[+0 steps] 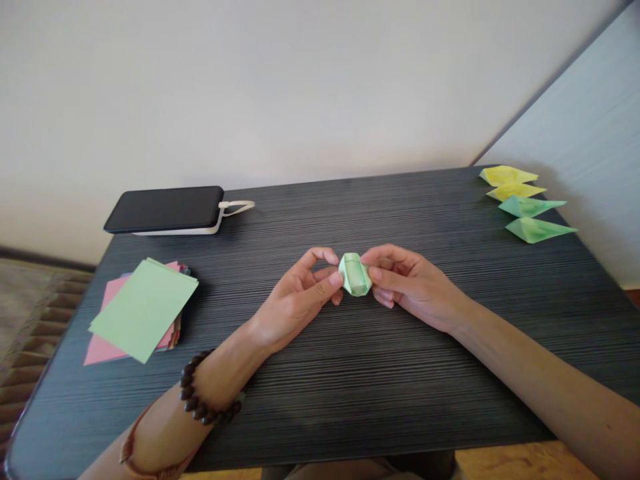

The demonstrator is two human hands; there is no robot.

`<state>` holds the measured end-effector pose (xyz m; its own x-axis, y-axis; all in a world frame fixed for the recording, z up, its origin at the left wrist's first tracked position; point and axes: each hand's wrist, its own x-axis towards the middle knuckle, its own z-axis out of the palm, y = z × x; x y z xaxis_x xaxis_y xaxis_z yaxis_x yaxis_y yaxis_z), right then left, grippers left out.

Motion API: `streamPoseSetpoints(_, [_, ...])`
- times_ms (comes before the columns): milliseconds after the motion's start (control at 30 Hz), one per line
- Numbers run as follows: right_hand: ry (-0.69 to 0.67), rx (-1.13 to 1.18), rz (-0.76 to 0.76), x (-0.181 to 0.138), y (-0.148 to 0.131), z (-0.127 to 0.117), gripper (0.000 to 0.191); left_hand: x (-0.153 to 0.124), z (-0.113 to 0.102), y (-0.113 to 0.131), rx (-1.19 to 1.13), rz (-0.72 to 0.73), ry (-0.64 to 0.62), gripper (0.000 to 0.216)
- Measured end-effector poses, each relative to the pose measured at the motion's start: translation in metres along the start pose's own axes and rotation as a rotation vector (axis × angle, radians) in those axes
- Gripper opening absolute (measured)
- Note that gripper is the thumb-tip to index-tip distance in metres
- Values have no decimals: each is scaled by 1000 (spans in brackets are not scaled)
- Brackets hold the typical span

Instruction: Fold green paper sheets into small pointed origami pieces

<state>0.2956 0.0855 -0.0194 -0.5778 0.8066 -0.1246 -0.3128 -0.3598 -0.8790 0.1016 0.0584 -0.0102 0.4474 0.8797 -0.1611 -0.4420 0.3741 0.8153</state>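
Observation:
Between both hands, above the middle of the dark table, is a small light-green folded paper piece (355, 275) with a raised, boxy centre. My left hand (305, 290) pinches its left side, thumb in front and fingers behind. The right side is gripped by my right hand (407, 280), with the thumb and forefinger on its edge and the other fingers curled beneath. The paper's underside is hidden from me. A beaded bracelet (200, 393) circles my left wrist.
On the left lies a stack of coloured paper, a green sheet (145, 310) on top. Behind it a black phone (165, 208) rests on a white block with a short cable (239, 205). Several folded yellow and green paper pieces (537, 229) line the right back edge, near the wall.

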Motion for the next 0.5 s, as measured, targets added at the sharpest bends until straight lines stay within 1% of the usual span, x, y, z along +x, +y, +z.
streamPoseSetpoints(67, [31,18,-11,0,1,-1,12,0,-1,0,46,57,-35,22])
streamPoseSetpoints(133, [44,18,-29,1,2,-2,15,1,-3,-1,126,119,-36,26])
streamPoseSetpoints(233, [33,-50,-72,1,4,-2,24,3,-4,-2,204,178,46,25])
streamPoseSetpoints(300, [39,-114,-93,0,5,0,28,4,-4,-3,207,175,100,26])
streamPoseSetpoints(367, [56,-163,-105,0,4,2,29,4,-3,-2,203,161,124,28])
streamPoseSetpoints(500, [67,-206,-116,-1,4,4,33,3,-3,0,162,97,94,30])
